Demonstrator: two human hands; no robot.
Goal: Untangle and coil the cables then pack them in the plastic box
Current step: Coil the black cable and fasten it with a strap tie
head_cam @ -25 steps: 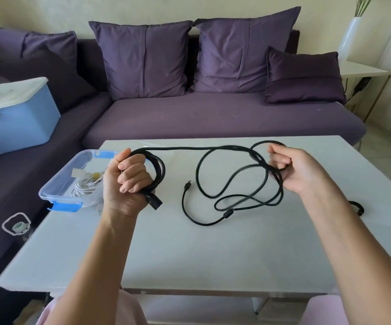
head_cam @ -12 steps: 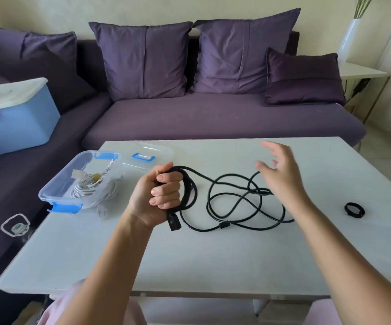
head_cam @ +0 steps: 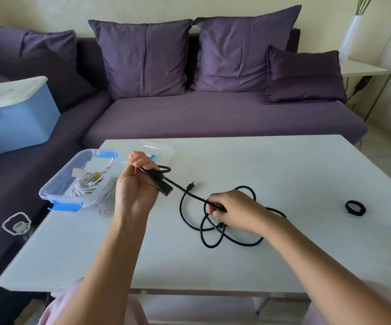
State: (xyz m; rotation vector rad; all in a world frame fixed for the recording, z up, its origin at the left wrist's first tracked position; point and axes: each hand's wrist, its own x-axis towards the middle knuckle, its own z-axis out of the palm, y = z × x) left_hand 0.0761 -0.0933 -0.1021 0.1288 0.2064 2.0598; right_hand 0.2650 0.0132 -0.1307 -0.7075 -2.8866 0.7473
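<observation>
A long black cable (head_cam: pixel 215 240) lies in loose loops on the white table (head_cam: pixel 283 174). My left hand (head_cam: pixel 134 186) is raised above the table and shut on a small coil and the plug end of that cable. My right hand (head_cam: pixel 234 211) rests low over the loops and pinches the taut strand running from my left hand. The cable's other small plug (head_cam: pixel 191 184) lies free on the table. A clear plastic box (head_cam: pixel 59 181) with blue clips sits at the left edge and holds a coiled white cable (head_cam: pixel 91 186).
The box's clear lid (head_cam: pixel 159 150) lies behind my left hand. A small black band (head_cam: pixel 355 207) lies at the table's right. A purple sofa (head_cam: pixel 213 118) with cushions stands behind, with a blue bin (head_cam: pixel 18 123) on its left part.
My left hand turned palm up and moved back toward the box with the coil. My right hand, open half a second ago, dropped onto the loops and closed on the strand.
</observation>
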